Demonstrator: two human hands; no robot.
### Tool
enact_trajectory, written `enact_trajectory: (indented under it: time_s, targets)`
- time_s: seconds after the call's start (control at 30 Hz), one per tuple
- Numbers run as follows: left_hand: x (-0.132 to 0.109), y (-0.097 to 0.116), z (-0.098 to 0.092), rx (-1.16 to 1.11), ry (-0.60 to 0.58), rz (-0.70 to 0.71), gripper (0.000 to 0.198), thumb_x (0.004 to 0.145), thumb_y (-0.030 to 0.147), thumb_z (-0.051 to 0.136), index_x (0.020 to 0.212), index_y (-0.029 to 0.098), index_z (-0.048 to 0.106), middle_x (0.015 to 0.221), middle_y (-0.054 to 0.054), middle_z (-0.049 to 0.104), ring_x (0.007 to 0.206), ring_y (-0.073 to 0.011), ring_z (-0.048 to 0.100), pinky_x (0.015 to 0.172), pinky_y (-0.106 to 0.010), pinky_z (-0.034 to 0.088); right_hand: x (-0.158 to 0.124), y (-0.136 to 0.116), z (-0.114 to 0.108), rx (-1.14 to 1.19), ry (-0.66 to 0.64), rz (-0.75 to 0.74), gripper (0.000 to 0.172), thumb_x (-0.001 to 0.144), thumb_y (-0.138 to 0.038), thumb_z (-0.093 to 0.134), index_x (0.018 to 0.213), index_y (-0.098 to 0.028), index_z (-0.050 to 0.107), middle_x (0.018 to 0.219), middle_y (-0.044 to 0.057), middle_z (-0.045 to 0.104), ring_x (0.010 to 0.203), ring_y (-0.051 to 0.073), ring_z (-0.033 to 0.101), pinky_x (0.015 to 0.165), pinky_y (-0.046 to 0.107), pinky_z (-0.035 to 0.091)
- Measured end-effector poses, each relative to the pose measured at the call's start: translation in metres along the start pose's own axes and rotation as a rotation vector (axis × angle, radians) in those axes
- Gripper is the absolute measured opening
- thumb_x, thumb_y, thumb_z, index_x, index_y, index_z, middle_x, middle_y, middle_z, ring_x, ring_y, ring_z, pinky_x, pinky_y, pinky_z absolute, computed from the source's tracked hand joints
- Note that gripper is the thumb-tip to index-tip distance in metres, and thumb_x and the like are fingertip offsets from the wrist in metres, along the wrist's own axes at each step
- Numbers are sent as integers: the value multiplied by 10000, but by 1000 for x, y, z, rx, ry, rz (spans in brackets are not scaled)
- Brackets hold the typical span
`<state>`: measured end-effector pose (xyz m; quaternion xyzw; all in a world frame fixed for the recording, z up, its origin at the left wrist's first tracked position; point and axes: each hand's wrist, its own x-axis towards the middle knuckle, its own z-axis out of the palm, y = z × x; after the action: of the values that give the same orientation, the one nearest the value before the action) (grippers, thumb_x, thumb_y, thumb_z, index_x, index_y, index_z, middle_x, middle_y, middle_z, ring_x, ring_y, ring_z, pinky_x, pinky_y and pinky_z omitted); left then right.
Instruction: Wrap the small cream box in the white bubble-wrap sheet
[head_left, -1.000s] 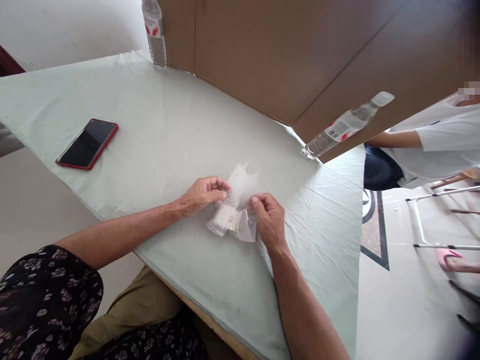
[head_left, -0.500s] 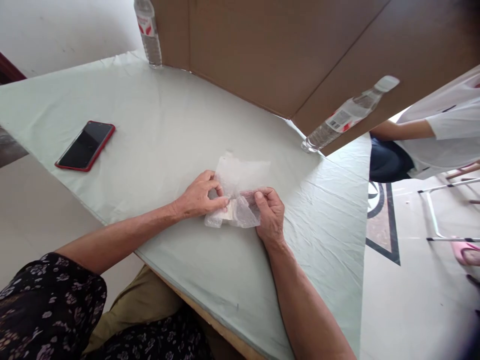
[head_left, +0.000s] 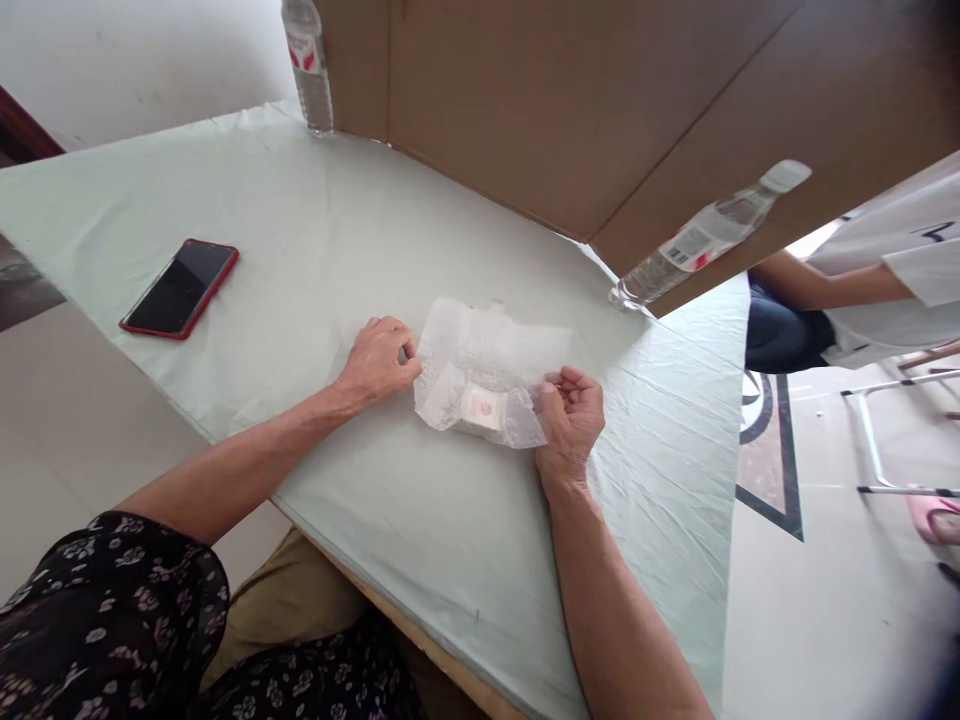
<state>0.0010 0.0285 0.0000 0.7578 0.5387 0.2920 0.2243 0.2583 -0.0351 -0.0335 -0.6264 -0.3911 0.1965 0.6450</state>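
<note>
A translucent sheet of bubble wrap (head_left: 495,340) lies spread on the pale green tablecloth (head_left: 390,540). On its near part rests a small cream-coloured block or box (head_left: 482,408) with a reddish print on top. My left hand (head_left: 379,362) pinches the left edge of the wrap between thumb and fingers. At the opposite side my right hand (head_left: 574,418) has its thumb and forefinger closed on the right edge, with the other fingers curled. Neither hand touches the small block.
A phone in a red case (head_left: 180,288) lies at the left. A large cardboard panel (head_left: 525,110) stands at the back, with one water bottle (head_left: 309,70) at its left and another bottle (head_left: 705,240) at its right. Beyond the table's right edge sits a person (head_left: 862,290).
My hands have moved apart, the left one leftward and the right one rightward. The bubble wrap has opened out, uncovering the printed top of the small block.
</note>
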Motion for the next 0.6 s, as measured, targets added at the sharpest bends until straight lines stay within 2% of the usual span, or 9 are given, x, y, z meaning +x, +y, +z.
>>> enact_trajectory:
  time_s: [0.1,0.17,0.23,0.3,0.37,0.47,0.6]
  targets:
    - [-1,3,-3,-25,121,52,114,736,191,583,849,206,592,955,-74,640,934,-243,575,887,-445,501,-1,-5,-4,-113,55,-148,329,794,-336,637,1090,-200,586,1044,76,670,875,176,642,764,338,502]
    - [-5,10,-7,-89,188,168,115,793,235,564,900,207,593,974,-76,645,966,-235,589,901,-421,503,-4,-13,-8,-198,33,-254,291,848,-346,614,1106,-213,598,1084,79,668,928,196,646,817,375,498]
    - [-9,15,-11,-151,172,319,145,834,296,559,938,204,602,986,-82,663,987,-233,606,914,-410,505,-7,-24,-12,-230,-47,-331,267,884,-364,599,1109,-222,613,1079,76,673,959,213,652,873,413,490]
    - [-13,18,-10,-175,93,433,236,841,344,582,1020,194,617,1030,-95,687,1005,-240,621,931,-415,501,-8,-35,-15,-212,-190,-326,278,911,-391,584,1133,-227,622,1079,77,684,990,223,660,920,439,484]
    - [-16,17,-6,-173,-11,481,401,815,350,619,1177,181,601,1092,-107,702,1046,-254,626,978,-438,483,-8,-43,-16,-193,-345,-251,334,912,-426,592,1184,-234,617,1142,88,690,1037,230,665,953,458,481]
    - [-19,15,-2,-209,-159,429,672,774,294,635,1416,187,468,1129,-107,712,1104,-265,623,1015,-453,471,-3,-53,-18,-248,-505,-124,421,844,-439,682,1197,-219,624,1146,100,717,1030,238,678,953,472,494]
    - [-19,17,-13,-494,-369,353,788,824,278,612,1545,209,300,1052,-76,745,1151,-253,645,1027,-425,468,3,-66,-27,-232,-678,12,314,855,-418,677,1081,-200,681,922,63,761,883,209,700,839,401,532]
